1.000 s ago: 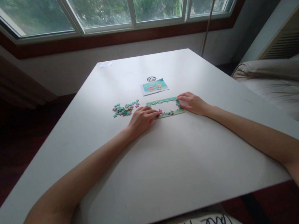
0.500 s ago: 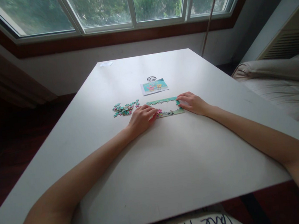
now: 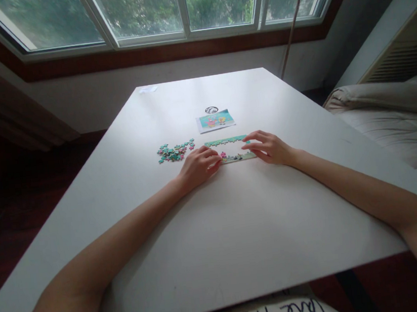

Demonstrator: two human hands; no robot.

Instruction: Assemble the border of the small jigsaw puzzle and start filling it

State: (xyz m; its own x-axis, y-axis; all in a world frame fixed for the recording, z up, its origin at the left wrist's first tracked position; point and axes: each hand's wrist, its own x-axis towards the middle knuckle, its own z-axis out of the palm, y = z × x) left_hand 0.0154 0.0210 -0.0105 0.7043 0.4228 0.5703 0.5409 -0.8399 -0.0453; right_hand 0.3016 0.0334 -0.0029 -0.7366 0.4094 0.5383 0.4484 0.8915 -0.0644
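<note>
A partly joined jigsaw puzzle (image 3: 225, 140) lies flat on the white table, its border pieces framing a bare middle. My left hand (image 3: 200, 166) rests at its left side, fingers bent together by the lower left corner; whatever lies under the fingertips is hidden. Over the right side of the border is my right hand (image 3: 270, 148), with fingers spread and nothing visible between them. Left of the puzzle sits a heap of loose jigsaw pieces (image 3: 173, 153), mostly green with some pink. Behind the puzzle lies a picture card (image 3: 215, 120) showing pink and yellow figures on turquoise.
The white table (image 3: 217, 234) fills most of the view. A dark ring-like mark or object (image 3: 211, 109) is just beyond the card. At the far left corner is a clear wrapper (image 3: 148, 89). A stick (image 3: 291, 33) leans by the window, and a padded seat (image 3: 379, 118) stands at right.
My right hand has lifted slightly off the right border and spread its fingers, reaching a bit further left over the puzzle. My left hand has barely shifted.
</note>
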